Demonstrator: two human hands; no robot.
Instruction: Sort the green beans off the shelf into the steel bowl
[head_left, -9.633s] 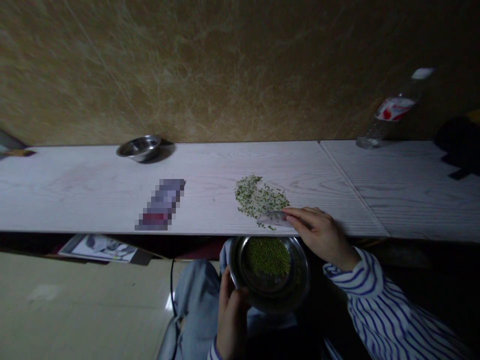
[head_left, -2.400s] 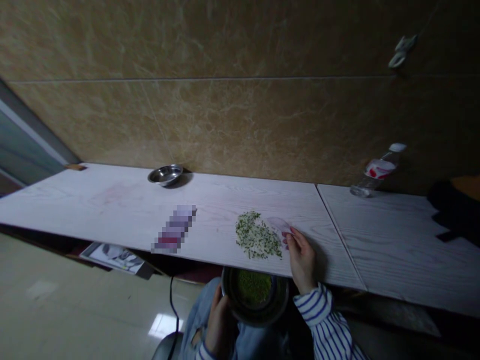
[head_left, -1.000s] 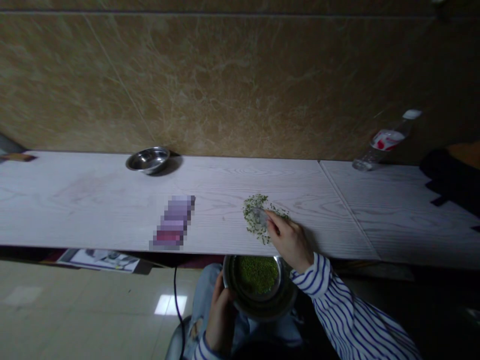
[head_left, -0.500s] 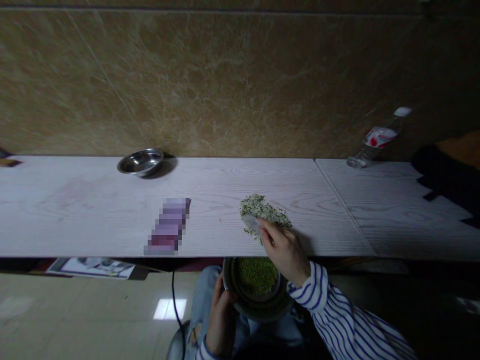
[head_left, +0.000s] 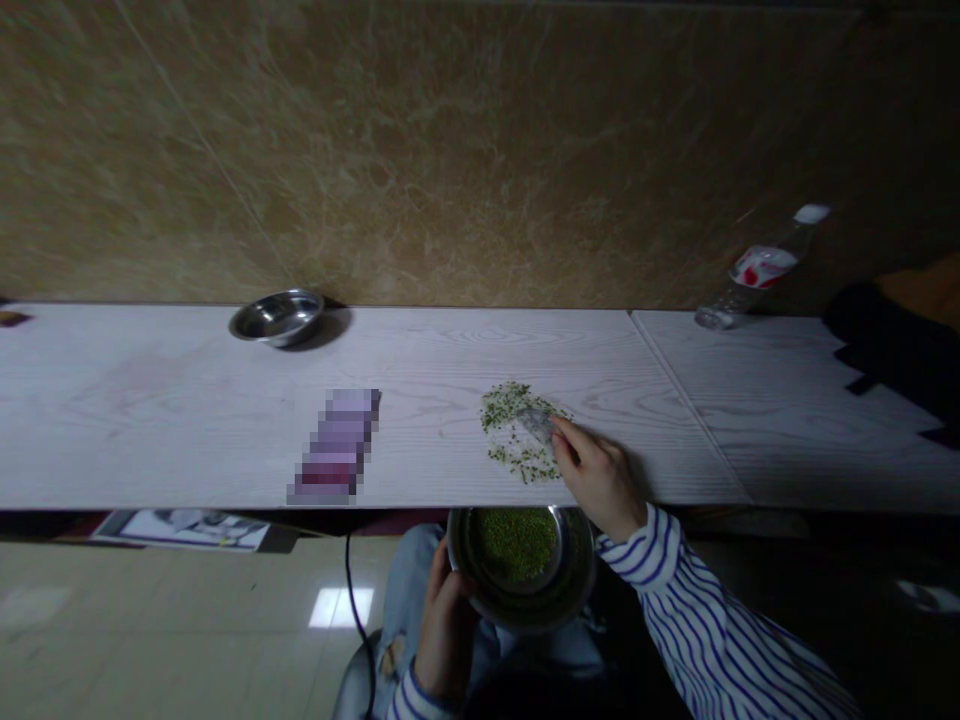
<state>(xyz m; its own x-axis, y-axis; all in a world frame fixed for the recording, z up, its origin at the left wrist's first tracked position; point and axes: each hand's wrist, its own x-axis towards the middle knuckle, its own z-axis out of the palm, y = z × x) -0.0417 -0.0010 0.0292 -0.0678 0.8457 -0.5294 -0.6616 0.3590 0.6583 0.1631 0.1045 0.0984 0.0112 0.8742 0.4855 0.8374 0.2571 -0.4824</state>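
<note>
My right hand [head_left: 600,470] is closed on a pale, translucent spoon [head_left: 537,424], its bowl down in a spread of small green beans and white grains [head_left: 517,463] on the table. The spoon's handle is hidden by my fingers. Below the table edge, my left hand [head_left: 448,625] grips the left rim of a metal bowl [head_left: 577,590], with the thumb over the rim. Many small green beans [head_left: 517,545], like mung beans, lie in that bowl, which is over my lap.
On the pale wooden table [head_left: 420,360], a small steel bowl [head_left: 277,318] stands near the wall. A pixelated flat purple thing [head_left: 337,445] lies left of the beans. A clear plastic bottle [head_left: 761,268] stands at the right, beside dark cloth [head_left: 892,345]. A cable [head_left: 356,600] hangs below.
My right hand and the spoon have moved a little to the right through the spread beans and grains. My left hand still holds the bowl. The view has shifted slightly.
</note>
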